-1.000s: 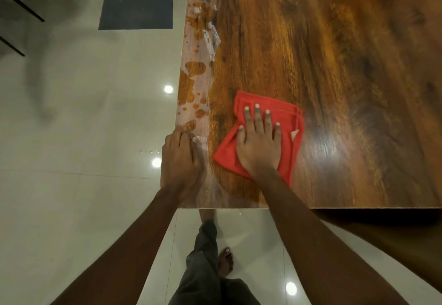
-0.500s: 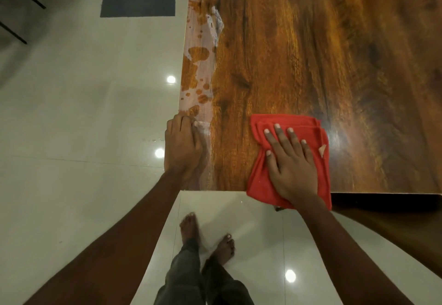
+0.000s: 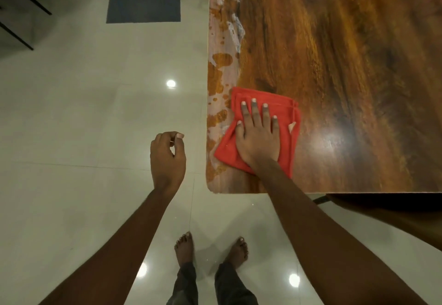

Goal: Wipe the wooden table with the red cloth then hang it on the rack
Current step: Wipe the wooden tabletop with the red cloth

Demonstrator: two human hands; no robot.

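A: Where is the red cloth (image 3: 285,137) lying?

B: Flat on the wooden table (image 3: 346,77), near the table's near-left corner, just inside the left edge. It is folded into a rough rectangle with layered edges showing along its far side.

A: Which way does it run?

B: Its long axis goes from the near edge toward the far side of the table, tilted a little so the far end leans right. The near-left corner juts out toward the table's left edge.

A: And the right hand (image 3: 258,137)?

B: It lies palm-down on the cloth, fingers straight and slightly spread, pointing away from the person along the cloth's length. It presses flat rather than gripping; nothing is pinched.

A: The left hand (image 3: 167,159)?

B: Off the table, hanging in the air over the tiled floor (image 3: 71,125), just beside the table's left edge and touching nothing. The fingers are loosely curled, thumb near the forefinger, holding nothing.

A: What of the table's surface?

B: A pale, patchy strip (image 3: 223,65) runs along the left edge, from the far corner down past the cloth. The rest is glossy dark-grained wood.

A: Anything else in sight?

B: Two bare feet (image 3: 184,247) on the floor below, and a dark mat (image 3: 143,6) well off to the far left.
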